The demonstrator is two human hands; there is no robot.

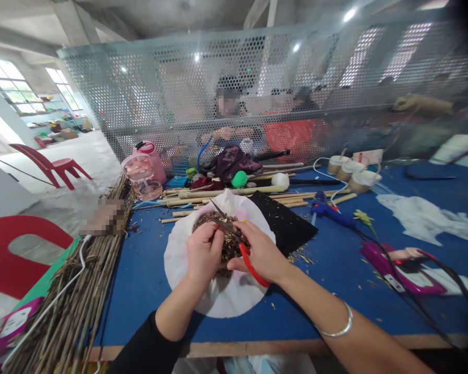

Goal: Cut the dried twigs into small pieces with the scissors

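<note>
Over a round white cloth (228, 306) lies a heap of small brown plant scraps (226, 244). Scissors with red handles (251, 267) are gripped in my right hand (263, 252), their blades pointing up and left across the heap. My left hand (205, 249) is closed in a pinch just left of the blades. What its fingers hold is hidden or too small to make out. Beneath the cloth's right side, a black sheet (284, 223) lies on the blue table, with loose scraps around it.
A bundle of thin brown sticks (89, 291) runs along the left. Behind the cloth are bamboo rods (195, 200), a green ball (239, 179) and a clear pink container (142, 176). A blue glue gun (327, 210) and a purple device (405, 275) with cords lie right. A perforated screen (164, 98) stands behind.
</note>
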